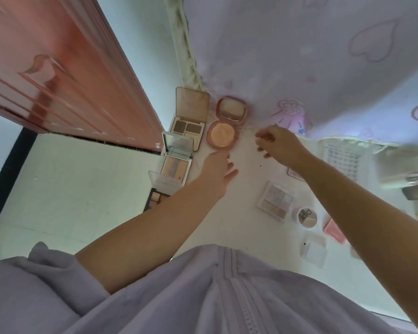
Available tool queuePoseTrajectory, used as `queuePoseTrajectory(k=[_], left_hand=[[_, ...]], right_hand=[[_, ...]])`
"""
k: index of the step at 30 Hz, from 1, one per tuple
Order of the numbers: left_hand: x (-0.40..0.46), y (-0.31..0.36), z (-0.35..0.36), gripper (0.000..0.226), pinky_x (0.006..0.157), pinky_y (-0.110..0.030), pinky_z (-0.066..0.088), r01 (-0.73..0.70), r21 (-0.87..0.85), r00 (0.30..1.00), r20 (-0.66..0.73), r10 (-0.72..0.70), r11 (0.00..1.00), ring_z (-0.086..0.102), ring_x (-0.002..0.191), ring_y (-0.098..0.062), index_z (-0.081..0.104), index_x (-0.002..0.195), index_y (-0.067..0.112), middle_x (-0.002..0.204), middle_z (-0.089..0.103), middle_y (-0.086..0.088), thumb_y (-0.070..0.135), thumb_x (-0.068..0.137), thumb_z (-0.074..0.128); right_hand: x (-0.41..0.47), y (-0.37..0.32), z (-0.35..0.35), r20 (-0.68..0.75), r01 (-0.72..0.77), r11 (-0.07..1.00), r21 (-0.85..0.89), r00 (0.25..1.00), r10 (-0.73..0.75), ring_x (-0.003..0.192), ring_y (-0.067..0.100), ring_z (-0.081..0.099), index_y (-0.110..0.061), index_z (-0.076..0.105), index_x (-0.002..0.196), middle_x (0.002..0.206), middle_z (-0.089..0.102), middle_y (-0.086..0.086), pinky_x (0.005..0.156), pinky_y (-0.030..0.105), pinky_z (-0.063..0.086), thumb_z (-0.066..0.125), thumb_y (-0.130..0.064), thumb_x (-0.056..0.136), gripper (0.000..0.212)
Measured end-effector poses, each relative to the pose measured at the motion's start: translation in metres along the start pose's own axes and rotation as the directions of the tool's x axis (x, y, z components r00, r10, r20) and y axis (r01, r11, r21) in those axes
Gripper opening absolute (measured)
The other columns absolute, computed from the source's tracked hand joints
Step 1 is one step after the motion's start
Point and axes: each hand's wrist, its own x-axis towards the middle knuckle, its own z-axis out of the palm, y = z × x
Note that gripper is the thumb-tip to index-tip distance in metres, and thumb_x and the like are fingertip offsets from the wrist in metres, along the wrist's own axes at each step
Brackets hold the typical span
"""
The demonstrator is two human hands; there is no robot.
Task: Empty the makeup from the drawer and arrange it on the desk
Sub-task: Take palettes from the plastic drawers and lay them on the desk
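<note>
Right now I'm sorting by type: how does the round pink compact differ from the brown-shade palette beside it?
The round pink compact is circular with one peach pan; the brown-shade palette is rectangular with several pans. The compact's casing is pink, the palette's pale beige. Both lie open, lids raised, on the desk.

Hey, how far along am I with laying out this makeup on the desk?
Well along: four open palettes line the desk's left edge, led by the brown palette, with the open pink compact beside them. Both the left hand and right hand hover there holding nothing. The closed eyeshadow palette and round pot still lie scattered. The drawer isn't visible.
</note>
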Motion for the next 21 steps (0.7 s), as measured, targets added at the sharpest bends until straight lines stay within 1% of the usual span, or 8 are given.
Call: queuePoseTrajectory(k=[2,5,9,13,15,17,19,21], left_hand=[[-0.005,-0.017,0.0,0.016,0.079,-0.032,0.048,0.007,0.197,0.996,0.083,-0.023,0.98,0.05,0.079,-0.016,0.051,0.079,0.013,0.083,0.05,-0.005,0.009,0.093,0.044],[-0.012,-0.042,0.004,0.02,0.081,-0.031,0.044,-0.075,0.512,0.972,0.227,-0.051,0.856,0.05,0.086,-0.017,0.051,0.076,0.02,0.091,0.052,-0.004,0.013,0.093,0.042],[-0.022,-0.063,0.008,0.028,0.078,-0.028,0.042,-0.196,0.644,0.935,0.35,-0.058,0.739,0.051,0.088,-0.017,0.051,0.071,0.025,0.085,0.055,0.0,0.012,0.093,0.04],[-0.025,-0.065,0.006,0.024,0.085,-0.031,0.044,-0.158,0.634,0.944,0.321,-0.071,0.757,0.057,0.079,-0.012,0.057,0.078,0.021,0.081,0.06,0.002,0.014,0.095,0.042],[-0.025,-0.062,-0.002,0.019,0.083,-0.032,0.047,-0.107,0.591,0.95,0.297,-0.093,0.799,0.057,0.079,-0.016,0.06,0.088,0.013,0.086,0.061,-0.004,0.017,0.096,0.044],[-0.027,-0.058,-0.013,0.024,0.09,-0.036,0.047,-0.013,0.524,0.92,0.34,-0.194,0.851,0.057,0.082,-0.021,0.06,0.098,0.011,0.092,0.062,-0.009,0.027,0.098,0.042],[-0.032,-0.054,-0.024,0.042,0.094,-0.041,0.045,0.103,0.413,0.835,0.458,-0.304,0.905,0.056,0.089,-0.024,0.058,0.114,0.011,0.1,0.062,-0.012,0.042,0.1,0.033],[-0.035,-0.05,-0.031,0.054,0.086,-0.039,0.051,0.143,0.314,0.793,0.531,-0.298,0.939,0.058,0.095,-0.024,0.052,0.127,0.013,0.11,0.061,-0.012,0.051,0.098,0.026]], right_hand=[[-0.036,0.018,-0.007,0.033,0.036,0.958,-0.284,0.999,-0.028,0.092,0.018,0.061,-0.014,0.063,0.108,0.105,0.065,0.003,0.079,0.028,0.048,0.057,-0.023,0.091,0.02],[-0.088,0.044,0.002,0.134,0.075,0.853,-0.516,0.991,-0.006,0.115,0.024,0.05,-0.016,0.055,0.12,0.129,0.05,0.006,0.097,0.034,0.041,0.058,-0.034,0.09,0.035],[-0.121,0.069,0.026,0.134,0.125,0.65,-0.75,0.99,-0.036,0.136,0.027,0.03,-0.015,0.038,0.131,0.148,0.027,0.011,0.116,0.039,0.017,0.059,-0.042,0.087,0.055],[-0.129,0.068,0.034,0.028,0.059,0.715,-0.697,0.998,-0.055,0.122,0.029,0.038,-0.012,0.042,0.123,0.136,0.038,0.011,0.095,0.035,0.038,0.056,-0.032,0.087,0.044],[-0.134,0.061,0.035,0.014,0.065,0.812,-0.581,0.997,-0.07,0.119,0.027,0.039,-0.015,0.043,0.124,0.134,0.04,0.008,0.079,0.031,0.034,0.059,-0.036,0.085,0.047],[-0.139,0.05,0.035,-0.03,0.11,0.89,-0.443,0.99,-0.137,0.117,0.025,0.041,-0.016,0.046,0.122,0.13,0.044,0.006,0.079,0.028,0.032,0.063,-0.04,0.082,0.05],[-0.14,0.036,0.035,-0.047,0.192,0.908,-0.374,0.973,-0.225,0.116,0.023,0.042,-0.016,0.047,0.122,0.128,0.045,0.005,0.084,0.026,0.036,0.066,-0.043,0.08,0.053],[-0.138,0.023,0.034,-0.035,0.252,0.91,-0.33,0.96,-0.279,0.115,0.021,0.043,-0.017,0.048,0.122,0.128,0.045,0.004,0.089,0.025,0.036,0.068,-0.042,0.08,0.053]])
